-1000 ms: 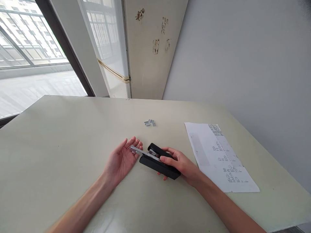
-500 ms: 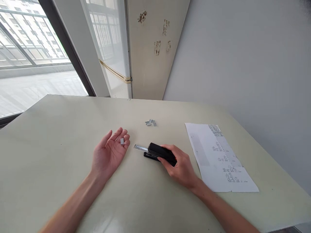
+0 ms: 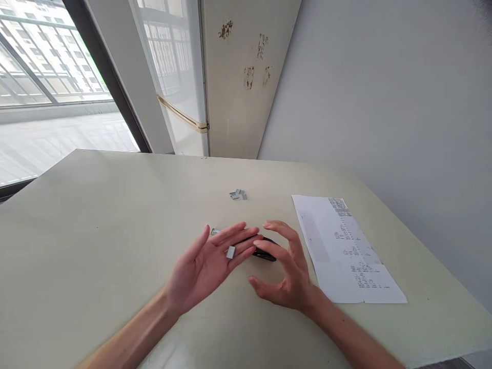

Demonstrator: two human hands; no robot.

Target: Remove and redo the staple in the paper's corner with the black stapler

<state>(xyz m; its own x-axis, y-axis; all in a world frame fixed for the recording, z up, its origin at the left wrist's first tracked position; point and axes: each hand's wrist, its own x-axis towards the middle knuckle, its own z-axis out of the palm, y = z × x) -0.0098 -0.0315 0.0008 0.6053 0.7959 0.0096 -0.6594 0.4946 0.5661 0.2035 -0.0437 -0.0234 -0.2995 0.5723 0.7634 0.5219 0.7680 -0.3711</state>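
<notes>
My left hand is turned palm up with its fingers stretched out, and it carries a small grey strip of staples on the fingers. Behind those fingers lies a black stapler on the table, mostly hidden. Its metal magazine shows past the left hand's fingertips. My right hand is open, thumb and fingers curved apart, close to the left fingertips and over the stapler's right end. Whether its fingers touch the stapler, I cannot tell.
Several short staple strips lie in a small pile farther back on the pale table. A printed sheet of paper lies to the right. Beyond the table stand a fridge and a grey wall.
My right hand has let go of the stapler and opened. My left hand has moved right and slightly down with the strip, and now covers much of the stapler.
</notes>
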